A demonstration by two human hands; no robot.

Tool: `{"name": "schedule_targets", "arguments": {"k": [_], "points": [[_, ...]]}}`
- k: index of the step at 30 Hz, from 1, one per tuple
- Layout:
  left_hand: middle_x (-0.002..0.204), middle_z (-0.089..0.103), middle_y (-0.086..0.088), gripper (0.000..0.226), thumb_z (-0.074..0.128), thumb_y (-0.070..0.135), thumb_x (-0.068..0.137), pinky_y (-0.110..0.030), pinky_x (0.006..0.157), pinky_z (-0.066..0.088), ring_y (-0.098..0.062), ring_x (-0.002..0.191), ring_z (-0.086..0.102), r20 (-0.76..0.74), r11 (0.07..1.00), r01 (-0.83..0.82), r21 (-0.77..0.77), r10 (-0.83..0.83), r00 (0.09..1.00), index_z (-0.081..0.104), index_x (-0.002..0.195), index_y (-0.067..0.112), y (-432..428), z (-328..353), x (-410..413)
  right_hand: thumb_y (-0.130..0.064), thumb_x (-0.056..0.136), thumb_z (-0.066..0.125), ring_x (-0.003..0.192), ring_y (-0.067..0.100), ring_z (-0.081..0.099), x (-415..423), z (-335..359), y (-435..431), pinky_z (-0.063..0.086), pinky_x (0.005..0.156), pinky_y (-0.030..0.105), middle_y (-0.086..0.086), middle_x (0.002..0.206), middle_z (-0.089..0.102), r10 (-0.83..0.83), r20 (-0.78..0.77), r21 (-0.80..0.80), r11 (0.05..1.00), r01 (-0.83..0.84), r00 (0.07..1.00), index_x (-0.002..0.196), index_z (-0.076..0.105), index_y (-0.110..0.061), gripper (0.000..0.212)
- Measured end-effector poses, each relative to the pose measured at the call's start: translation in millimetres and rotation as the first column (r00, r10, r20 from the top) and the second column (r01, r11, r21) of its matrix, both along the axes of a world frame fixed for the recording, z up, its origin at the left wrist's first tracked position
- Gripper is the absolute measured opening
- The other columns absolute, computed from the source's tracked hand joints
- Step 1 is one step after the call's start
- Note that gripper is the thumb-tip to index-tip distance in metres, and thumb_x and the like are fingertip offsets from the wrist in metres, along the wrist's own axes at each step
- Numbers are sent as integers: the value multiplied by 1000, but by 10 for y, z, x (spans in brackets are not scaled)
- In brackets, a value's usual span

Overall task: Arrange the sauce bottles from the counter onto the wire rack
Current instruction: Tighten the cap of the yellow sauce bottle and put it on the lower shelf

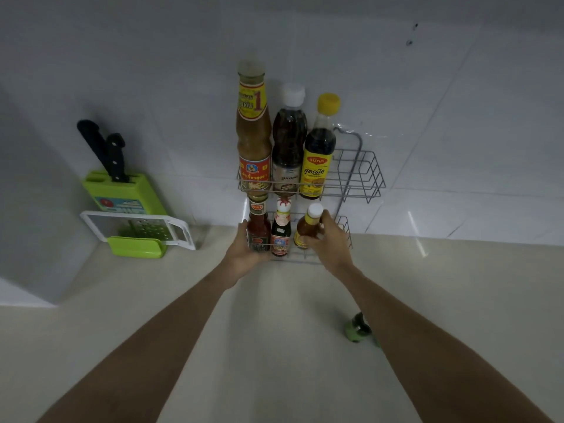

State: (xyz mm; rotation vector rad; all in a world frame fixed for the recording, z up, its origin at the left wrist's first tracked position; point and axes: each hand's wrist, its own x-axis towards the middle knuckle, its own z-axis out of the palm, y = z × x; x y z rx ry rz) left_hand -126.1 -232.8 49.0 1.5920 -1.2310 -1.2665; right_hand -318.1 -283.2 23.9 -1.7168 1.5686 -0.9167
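A two-tier wire rack stands against the tiled wall. Its upper tier holds a tall brown sauce bottle, a dark bottle with a white cap and a dark bottle with a yellow cap. On the lower tier stand a red sauce bottle and a small dark bottle. My right hand grips a small orange bottle with a white cap at the lower tier, tilted. My left hand holds the rack's lower left corner beside the red bottle.
A green knife block with black-handled knives and a white grater stand at the left by the wall. A small green-capped jar sits on the beige counter, partly hidden by my right forearm.
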Motion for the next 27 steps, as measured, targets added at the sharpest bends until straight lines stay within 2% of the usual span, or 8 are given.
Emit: {"name": "schedule_targets", "arguments": {"k": [3,6,9,12,17,22,25,27], "points": [[111,52,22,93,82,4,68,-25,93,39,1,103,55,-11,1000,-2,-19,2,1000,30,144,20,-22,-98,-3,-20,73,79,96,21,64,29,-50,-104,54,82,38,4,108,68,0,-66,33,999,2,998,113,51,-16,49],[111,54,21,93,82,2,69,-29,99,42,15,95,52,-41,1000,-20,-24,19,999,30,144,20,-23,-180,-10,-21,72,79,98,24,63,42,-87,-189,51,82,37,6,112,67,45,-107,69,997,-38,993,113,51,-14,50],[118,53,14,98,79,1,72,-28,98,41,1,104,53,-41,1000,-27,-3,27,999,22,149,21,-29,-218,-2,-21,71,79,101,28,63,35,-139,-197,52,88,45,7,114,67,68,-118,104,993,-56,991,115,50,-16,53],[120,50,10,99,74,-6,73,-25,91,38,-6,109,49,-37,999,-29,14,30,999,18,150,19,-37,-231,-13,-21,73,78,103,28,62,60,-187,-183,51,87,39,8,114,67,56,-144,96,994,-42,988,116,49,-14,52],[124,50,7,104,74,-7,71,-33,101,42,-12,119,48,7,999,-2,36,1,1000,14,151,22,-60,-253,33,-30,78,76,109,31,62,94,-213,-180,51,90,41,9,121,65,55,-216,125,992,-29,975,122,44,-16,57],[129,42,9,100,72,-2,78,-23,93,37,-9,123,42,79,998,-56,19,55,995,9,152,18,19,-107,-47,-34,81,75,132,34,45,72,-60,-123,40,106,45,15,145,47,104,-173,247,967,-59,979,148,19,-12,91],[121,51,6,75,71,-5,78,0,80,37,-13,116,53,75,973,-176,-152,189,979,33,141,10,148,-20,-248,-24,90,65,134,31,44,-151,101,53,40,107,42,14,148,42,15,-65,161,987,-5,998,148,25,-9,72],[123,54,2,69,68,-11,75,-3,88,41,-13,116,55,36,946,-212,-244,228,973,40,134,13,269,-79,-396,-7,91,58,119,27,57,-448,164,247,47,97,31,10,133,57,-86,5,29,996,86,996,134,46,-9,46]]}}
